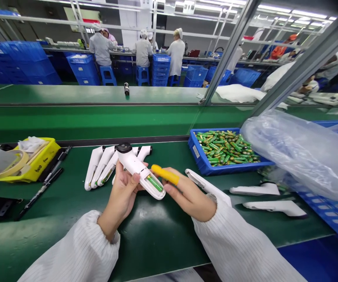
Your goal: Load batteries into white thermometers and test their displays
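My left hand (123, 188) is closed around a white handheld device (133, 162) with a black round head. Its battery compartment faces up, uncovered, with a green battery (154, 182) lying inside. Close by on the right is my right hand (188, 192), a yellow finger cot (164, 174) on its index finger. That finger stretches out beside the compartment, with the thumb near the device's lower end; nothing shows between them. Several similar white devices (94, 168) lie behind my left hand, some with green batteries visible. Past my right wrist lies another white device (207, 186).
A blue tray (208, 170) of green batteries stands at the back right, beside a clear plastic bag (301, 156). Two more white devices (257, 189) lie at right. On the left are a yellow bin (44, 164) and pens (41, 192). Co-workers (101, 49) work beyond the conveyor.
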The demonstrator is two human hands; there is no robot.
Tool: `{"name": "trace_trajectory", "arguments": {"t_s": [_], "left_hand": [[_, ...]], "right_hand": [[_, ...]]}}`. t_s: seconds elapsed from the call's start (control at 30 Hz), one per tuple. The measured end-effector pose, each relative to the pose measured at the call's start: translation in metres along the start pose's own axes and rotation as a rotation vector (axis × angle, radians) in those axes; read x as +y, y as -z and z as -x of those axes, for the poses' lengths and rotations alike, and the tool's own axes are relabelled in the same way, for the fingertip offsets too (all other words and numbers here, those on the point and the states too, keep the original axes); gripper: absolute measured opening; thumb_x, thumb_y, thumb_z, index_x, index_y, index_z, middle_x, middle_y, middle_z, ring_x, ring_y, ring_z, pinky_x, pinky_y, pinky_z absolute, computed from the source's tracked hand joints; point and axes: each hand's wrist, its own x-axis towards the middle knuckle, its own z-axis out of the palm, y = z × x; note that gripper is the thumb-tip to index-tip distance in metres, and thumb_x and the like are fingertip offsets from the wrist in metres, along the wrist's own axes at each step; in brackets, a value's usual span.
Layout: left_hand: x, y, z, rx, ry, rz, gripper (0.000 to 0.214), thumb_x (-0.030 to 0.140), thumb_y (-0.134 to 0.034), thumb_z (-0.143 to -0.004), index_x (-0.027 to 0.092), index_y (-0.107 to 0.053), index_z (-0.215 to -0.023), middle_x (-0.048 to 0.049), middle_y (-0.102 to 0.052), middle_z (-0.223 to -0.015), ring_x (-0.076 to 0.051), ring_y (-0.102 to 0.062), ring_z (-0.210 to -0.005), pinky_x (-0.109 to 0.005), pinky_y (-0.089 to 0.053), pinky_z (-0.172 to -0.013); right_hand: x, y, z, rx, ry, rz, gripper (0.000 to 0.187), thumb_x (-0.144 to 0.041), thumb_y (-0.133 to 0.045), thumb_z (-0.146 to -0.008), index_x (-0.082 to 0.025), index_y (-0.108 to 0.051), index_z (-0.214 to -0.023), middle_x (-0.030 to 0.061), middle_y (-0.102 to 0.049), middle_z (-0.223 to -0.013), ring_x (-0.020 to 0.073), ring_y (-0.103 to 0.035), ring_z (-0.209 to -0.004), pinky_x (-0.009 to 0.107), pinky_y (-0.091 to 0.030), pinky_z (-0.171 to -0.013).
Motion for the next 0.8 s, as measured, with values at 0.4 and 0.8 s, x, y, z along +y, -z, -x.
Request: {"name": "trace_trajectory", "arguments": {"t_s": [0.4, 0.8], "left_hand": [[-0.015, 0.002, 0.001, -0.032, -0.146, -0.099, 0.073, 0.027, -0.073, -0.075, 0.035, -0.025, -0.129, -0.004, -0.061, -0.103, -0.026, -0.067, -0.094, -0.037, -0.058, -0.073], [-0.005, 0.009, -0.002, -0.179, -0.077, -0.113, 0.056, 0.032, -0.069, -0.079, 0.031, -0.033, -0.121, -0.0055, -0.061, -0.107, -0.029, -0.065, -0.101, -0.033, -0.056, -0.07]], "right_hand": [[0.0, -0.026, 0.007, 0.085, -0.049, 0.319, 0.036, -0.046, -0.046, -0.093, -0.016, -0.062, -0.083, 0.0035, -0.058, -0.071, 0.0127, -0.052, -0.057, 0.025, -0.039, -0.054], [0.005, -0.031, 0.001, -0.049, -0.634, -0.779, 0.048, -0.047, -0.074, -0.068, -0.02, -0.04, -0.088, -0.0053, -0.052, -0.068, 0.0071, -0.05, -0.044, 0.016, -0.036, -0.035]]}}
